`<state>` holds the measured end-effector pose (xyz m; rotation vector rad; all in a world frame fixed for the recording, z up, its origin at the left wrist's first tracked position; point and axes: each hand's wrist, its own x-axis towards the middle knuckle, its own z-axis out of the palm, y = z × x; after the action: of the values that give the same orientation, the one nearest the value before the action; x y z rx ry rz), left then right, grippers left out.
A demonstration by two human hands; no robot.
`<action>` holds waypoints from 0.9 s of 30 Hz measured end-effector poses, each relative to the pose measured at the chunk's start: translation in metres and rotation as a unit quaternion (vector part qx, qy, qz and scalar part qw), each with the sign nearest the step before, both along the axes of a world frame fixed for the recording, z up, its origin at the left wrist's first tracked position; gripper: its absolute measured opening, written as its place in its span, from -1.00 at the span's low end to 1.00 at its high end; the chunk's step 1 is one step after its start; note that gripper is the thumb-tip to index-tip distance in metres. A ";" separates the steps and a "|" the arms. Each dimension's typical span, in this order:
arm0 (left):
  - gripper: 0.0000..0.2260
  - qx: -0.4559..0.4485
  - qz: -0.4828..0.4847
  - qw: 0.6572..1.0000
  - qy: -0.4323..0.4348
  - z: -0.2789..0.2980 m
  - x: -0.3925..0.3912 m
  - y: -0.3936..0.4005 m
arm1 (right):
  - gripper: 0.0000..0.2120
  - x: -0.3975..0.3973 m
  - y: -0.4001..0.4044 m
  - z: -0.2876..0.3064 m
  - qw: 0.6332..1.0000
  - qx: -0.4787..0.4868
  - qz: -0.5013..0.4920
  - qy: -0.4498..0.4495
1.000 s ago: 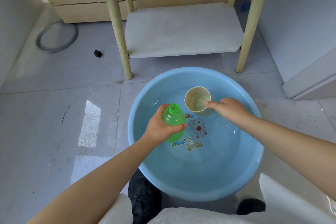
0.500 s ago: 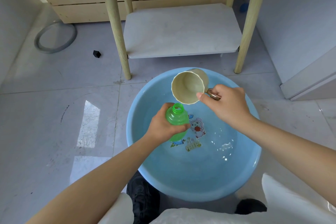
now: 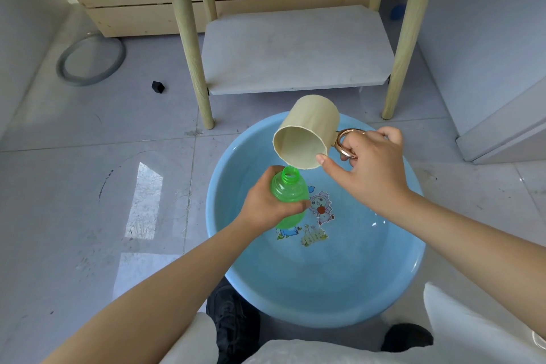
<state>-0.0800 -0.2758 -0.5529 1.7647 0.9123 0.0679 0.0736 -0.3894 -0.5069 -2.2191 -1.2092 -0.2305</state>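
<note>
Green bottle held upright in your left hand, over the water in the blue basin on the tiled floor. Your fingers curl round its body from the left, one fingertip showing across the front below the shoulder. The uncapped, threaded neck stands clear above your grip. Your right hand holds the cream mug by its gold handle: fingers hooked through the loop, thumb stretched out with its tip against the mug's lower rim. The mug is tipped on its side, mouth towards you, its lowest edge just above the bottle's opening. Whether water is running from it cannot be told. Cartoon stickers show through the water beside the bottle. Beyond the basin stand a wooden-legged table with a low white shelf, a grey ring and a small black block.
</note>
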 end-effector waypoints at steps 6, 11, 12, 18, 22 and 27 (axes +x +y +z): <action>-0.40 -0.001 0.001 1.000 0.002 0.001 0.001 0.000 | -0.62 0.001 0.001 -0.001 1.000 0.014 0.001 -0.016; -0.39 -0.002 0.001 1.000 0.005 -0.001 0.000 0.000 | -0.62 0.001 0.002 0.000 0.999 0.025 0.008 -0.034; -0.40 -0.003 0.001 1.000 0.004 -0.001 0.000 0.000 | -0.62 0.001 0.002 0.001 0.999 0.026 0.010 -0.038; -0.42 -0.007 0.001 1.000 0.005 -0.001 0.000 0.000 | -0.63 0.001 0.003 0.003 0.997 0.035 0.018 -0.062; -0.42 -0.010 0.003 1.000 0.006 -0.001 -0.001 -0.001 | -0.64 0.002 0.003 0.003 0.996 0.039 0.025 -0.080; -0.42 -0.005 0.000 1.000 0.013 0.001 0.000 -0.001 | -0.62 0.003 0.003 0.002 0.993 0.045 0.028 -0.102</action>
<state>-0.0803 -0.2768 -0.5516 1.7609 0.9288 0.0406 0.0767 -0.3868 -0.5050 -2.1194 -1.3397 -0.4890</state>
